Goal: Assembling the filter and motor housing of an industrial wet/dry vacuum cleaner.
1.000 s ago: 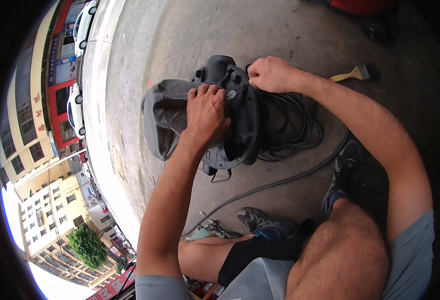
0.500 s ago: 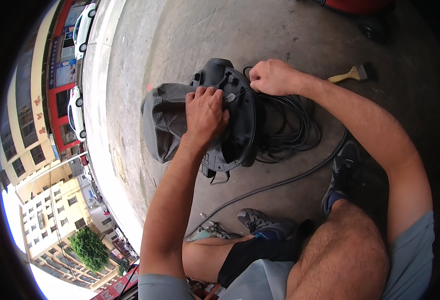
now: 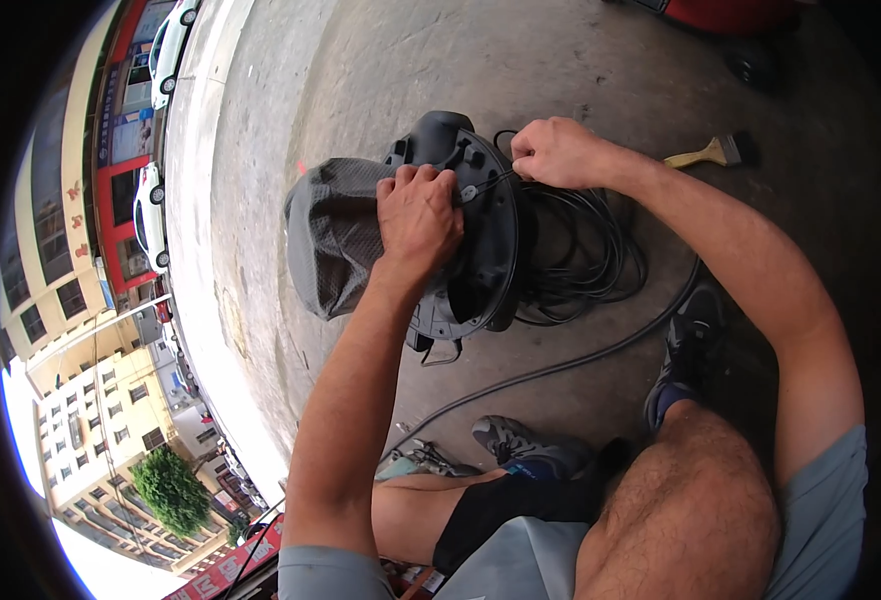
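Note:
A grey cloth filter bag (image 3: 322,240) is fitted to a round black machine head (image 3: 490,245), apparently from a vacuum cleaner, which lies on its side on the concrete. My left hand (image 3: 418,222) is closed on the gathered neck of the bag, its fingertips hidden in part by the cloth. To the right, my right hand (image 3: 562,152) pinches a thin black drawstring that runs taut from a small grey cord toggle (image 3: 469,193) over the head's face. Behind the head, a coiled black power cord (image 3: 600,255) lies on the ground.
A paintbrush (image 3: 700,155) with a yellowish handle lies beyond my right forearm. A thick dark cable (image 3: 530,377) curves across the floor near my shoes (image 3: 528,445). Part of a red machine (image 3: 725,15) stands at the far right. Parked cars (image 3: 148,215) line the street on the left.
My right hand has shifted slightly right, still pinching the drawstring. The toggle, bag and head also sit a little differently in view. My left hand keeps its grip on the bag.

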A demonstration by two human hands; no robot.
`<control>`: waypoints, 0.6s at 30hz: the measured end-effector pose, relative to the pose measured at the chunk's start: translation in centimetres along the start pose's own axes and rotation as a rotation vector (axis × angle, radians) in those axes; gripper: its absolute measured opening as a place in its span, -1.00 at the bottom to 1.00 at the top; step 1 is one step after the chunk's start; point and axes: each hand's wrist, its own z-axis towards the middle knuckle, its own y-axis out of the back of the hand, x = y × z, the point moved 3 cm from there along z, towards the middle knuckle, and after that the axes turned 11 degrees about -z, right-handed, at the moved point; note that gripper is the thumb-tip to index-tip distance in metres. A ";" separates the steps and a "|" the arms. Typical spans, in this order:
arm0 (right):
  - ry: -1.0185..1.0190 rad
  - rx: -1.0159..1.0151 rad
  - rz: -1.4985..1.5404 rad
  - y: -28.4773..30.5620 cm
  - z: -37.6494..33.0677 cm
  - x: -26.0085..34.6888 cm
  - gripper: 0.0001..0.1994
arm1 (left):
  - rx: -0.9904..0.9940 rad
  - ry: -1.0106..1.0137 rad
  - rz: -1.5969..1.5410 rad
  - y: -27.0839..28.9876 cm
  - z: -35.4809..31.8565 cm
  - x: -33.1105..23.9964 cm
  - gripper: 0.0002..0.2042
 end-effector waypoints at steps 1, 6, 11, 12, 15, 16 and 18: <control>0.000 0.000 0.000 0.0 -0.1 -0.2 -0.78 | 0.008 0.004 0.012 -0.1 0.1 0.0 -0.72; -0.014 -0.012 -0.043 0.0 -0.5 -0.3 -0.77 | 0.023 0.006 -0.034 0.2 0.0 0.1 -0.72; -0.045 0.063 -0.037 0.4 -0.4 0.5 -0.76 | -0.039 -0.008 -0.135 0.5 -0.2 0.1 -0.72; -0.068 0.103 -0.057 0.4 -0.3 0.6 -0.76 | -0.023 0.019 -0.139 0.4 -0.1 0.2 -0.73; -0.059 0.094 -0.057 0.1 -0.2 0.3 -0.76 | 0.005 0.049 -0.132 0.5 0.1 0.0 -0.75; -0.060 0.094 -0.059 0.0 -0.2 0.0 -0.76 | 0.018 0.053 -0.119 0.4 0.1 -0.1 -0.76; -0.015 0.007 -0.039 -0.1 -0.3 0.0 -0.76 | 0.022 0.054 -0.091 0.3 0.2 -0.1 -0.77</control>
